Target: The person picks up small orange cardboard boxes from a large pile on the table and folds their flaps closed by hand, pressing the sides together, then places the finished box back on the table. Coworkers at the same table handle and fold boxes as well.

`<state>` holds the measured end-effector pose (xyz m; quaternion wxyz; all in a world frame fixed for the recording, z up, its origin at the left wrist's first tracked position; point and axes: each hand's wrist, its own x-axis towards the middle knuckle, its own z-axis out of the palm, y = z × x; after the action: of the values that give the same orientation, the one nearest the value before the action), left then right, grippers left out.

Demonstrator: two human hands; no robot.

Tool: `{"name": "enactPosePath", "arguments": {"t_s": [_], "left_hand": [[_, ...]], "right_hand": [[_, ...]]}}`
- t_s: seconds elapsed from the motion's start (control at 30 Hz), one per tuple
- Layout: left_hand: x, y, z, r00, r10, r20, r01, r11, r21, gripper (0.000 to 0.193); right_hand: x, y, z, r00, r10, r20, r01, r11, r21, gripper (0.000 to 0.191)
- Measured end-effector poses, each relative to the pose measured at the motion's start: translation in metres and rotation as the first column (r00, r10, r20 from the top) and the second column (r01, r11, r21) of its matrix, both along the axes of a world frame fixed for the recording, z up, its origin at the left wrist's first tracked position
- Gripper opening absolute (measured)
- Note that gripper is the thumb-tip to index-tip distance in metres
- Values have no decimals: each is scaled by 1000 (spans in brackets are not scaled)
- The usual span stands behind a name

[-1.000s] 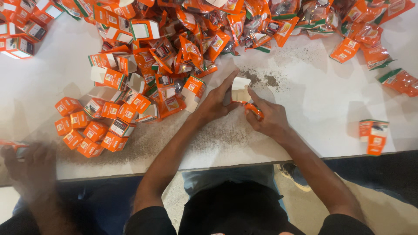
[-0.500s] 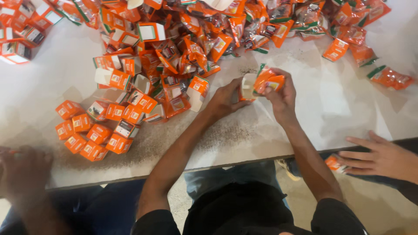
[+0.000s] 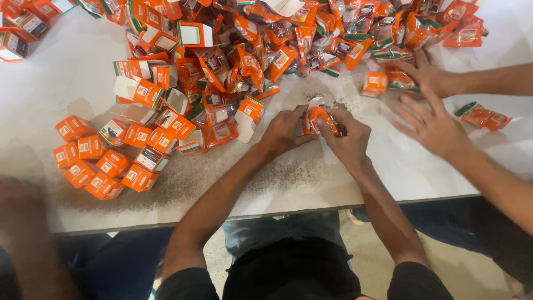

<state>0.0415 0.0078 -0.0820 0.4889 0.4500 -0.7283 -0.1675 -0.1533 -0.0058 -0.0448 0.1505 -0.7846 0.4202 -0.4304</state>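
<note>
The white desk (image 3: 66,72) in front of me is the biggest thing, and its surface near me has dark crumbs on it. Across its far part lies a large heap of orange sachets and open cartons (image 3: 266,44). To my left on the desk, a group of closed small orange boxes (image 3: 102,161) stands close together in rows. On my right side, two hands of another person (image 3: 433,105) lie spread on the desk, one near a small orange box (image 3: 375,83) and the other one just beside a single sachet (image 3: 483,115).

My left hand (image 3: 286,130) and my right hand (image 3: 347,133) meet in the middle, just above the desk. Between them I hold one small orange carton with a white flap (image 3: 316,116). The fingers of both hands are curled around it, the left from its left side, the right from its right side and over the top.
</note>
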Motion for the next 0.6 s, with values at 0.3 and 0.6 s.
{"name": "enactPosePath", "arguments": {"t_s": [0.3, 0.6], "left_hand": [[1, 3, 0, 1000, -9, 6, 9, 1000, 10, 85], [9, -11, 15, 996, 65, -67, -62, 997, 50, 76]], "right_hand": [[10, -19, 34, 839, -23, -544, -36, 995, -96, 16], [7, -25, 73, 723, 307, -619, -283, 949, 140, 70]]}}
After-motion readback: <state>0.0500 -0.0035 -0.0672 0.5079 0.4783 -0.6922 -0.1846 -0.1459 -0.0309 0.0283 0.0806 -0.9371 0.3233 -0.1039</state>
